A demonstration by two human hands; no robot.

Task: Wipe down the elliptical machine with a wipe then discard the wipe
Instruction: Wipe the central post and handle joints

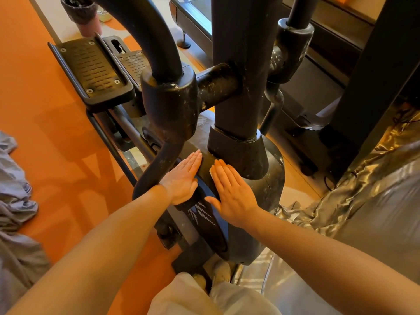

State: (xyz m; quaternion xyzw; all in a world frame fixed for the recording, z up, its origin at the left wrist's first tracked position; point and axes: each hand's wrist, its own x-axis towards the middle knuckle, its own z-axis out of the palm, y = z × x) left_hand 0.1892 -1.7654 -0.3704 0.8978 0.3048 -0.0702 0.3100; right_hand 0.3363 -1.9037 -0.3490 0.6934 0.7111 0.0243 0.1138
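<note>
The black elliptical machine (238,92) fills the middle of the view, its joints and column speckled with white dust. My left hand (183,179) lies flat, palm down, on the drive housing (268,196) beside the curved left arm bar (159,169). My right hand (231,192) lies flat on the same housing, just below the column's collar (238,153). Neither hand holds anything. No wipe can be made out in view.
Two foot pedals (91,69) sit at the upper left over the orange floor (45,121). A pink bin with a black liner (81,14) stands at the far top left. A treadmill (193,17) is behind, crinkled silver sheeting (368,192) is at right, and grey cloth (13,189) is at left.
</note>
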